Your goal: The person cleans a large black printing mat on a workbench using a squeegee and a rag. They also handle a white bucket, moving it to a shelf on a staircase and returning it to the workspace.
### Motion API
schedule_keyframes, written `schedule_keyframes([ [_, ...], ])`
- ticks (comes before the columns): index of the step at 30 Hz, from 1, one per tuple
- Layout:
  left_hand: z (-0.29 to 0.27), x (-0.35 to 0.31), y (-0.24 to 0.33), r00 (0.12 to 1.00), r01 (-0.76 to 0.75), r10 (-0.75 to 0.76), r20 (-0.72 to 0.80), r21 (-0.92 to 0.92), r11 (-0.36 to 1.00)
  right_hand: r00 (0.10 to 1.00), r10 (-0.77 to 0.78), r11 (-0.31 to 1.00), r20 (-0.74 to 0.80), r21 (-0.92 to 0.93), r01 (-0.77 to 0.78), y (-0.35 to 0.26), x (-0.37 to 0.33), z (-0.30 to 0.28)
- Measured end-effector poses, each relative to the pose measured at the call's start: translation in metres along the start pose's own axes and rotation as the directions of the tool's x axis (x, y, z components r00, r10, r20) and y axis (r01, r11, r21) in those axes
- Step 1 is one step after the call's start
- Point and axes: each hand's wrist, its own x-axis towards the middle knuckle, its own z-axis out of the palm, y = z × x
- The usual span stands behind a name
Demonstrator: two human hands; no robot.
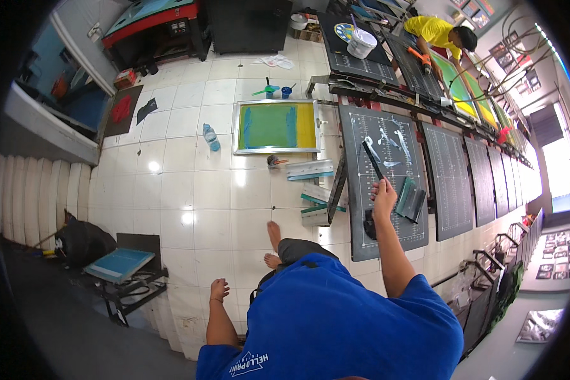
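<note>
My right hand (pixel 384 197) is closed around a thin black spatula (pixel 373 159), its far end at the pale wet smears (pixel 386 147) on a dark platen (pixel 361 190) marked with a white grid. Just right of that hand, a green squeegee (pixel 411 200) lies on the same platen. A small black object (pixel 370 223) rests near the platen's left edge. Down at my left side hangs my left hand (pixel 219 289), fingers loosely bent and nothing visible in them.
On the tiled floor lie a framed screen (pixel 237 130), a water bottle (pixel 211 137), blue cups (pixel 286 92) and several squeegees (pixel 310 169). More platens (pixel 446 180) extend to the right. At the far right, a person in a yellow shirt (pixel 432 30) leans over another screen. A white bucket (pixel 361 44) stands nearby.
</note>
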Motion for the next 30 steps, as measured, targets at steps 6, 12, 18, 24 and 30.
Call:
schedule_keyframes([
  [6, -0.026, 0.017, 0.119, 0.991, -0.128, 0.117, 0.062, 0.229, 0.965, 0.914, 0.401, 0.912, -0.066, 0.128, -0.39, 0.048, 0.017, 0.075],
  [12, -0.084, 0.019, 0.212, 0.973, -0.229, 0.232, 0.006, 0.189, 0.955, 0.769, 0.637, 0.762, -0.048, 0.187, -0.62, 0.053, 0.009, 0.084],
  [18, -0.131, 0.057, 0.248, 0.997, -0.073, 0.064, 0.037, 0.378, 0.923, 0.678, 0.732, 0.669, -0.063, 0.254, -0.699, 0.05, -0.041, 0.089],
  [24, -0.162, 0.12, 0.315, 0.98, -0.154, 0.071, 0.187, 0.482, 0.862, 0.646, 0.76, 0.615, -0.077, 0.41, -0.674, 0.048, -0.111, 0.078],
  [30, -0.245, 0.162, 0.395, 0.911, -0.395, 0.377, 0.164, 0.092, 0.914, 0.908, 0.418, 0.827, -0.013, 0.42, -0.374, 0.03, -0.21, 0.173],
])
